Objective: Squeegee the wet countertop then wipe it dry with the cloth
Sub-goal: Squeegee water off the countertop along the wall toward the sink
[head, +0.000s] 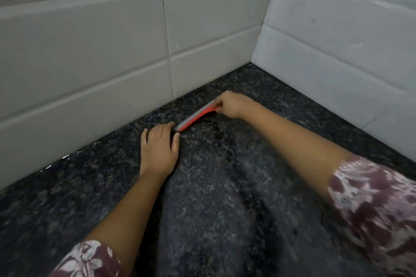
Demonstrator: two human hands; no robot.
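The dark speckled countertop [213,220] ran right up under the camera, streaky and wet-looking, no cloth in sight. Biggest risk I'd guess: an uneven pull tipping the blade and leaving water behind near the tiled wall [90,63]. Both arms stretched toward the corner, right hand [231,105] pinching one end of the red squeegee [195,118], left hand [158,144] flat with its fingertips touching the other end.
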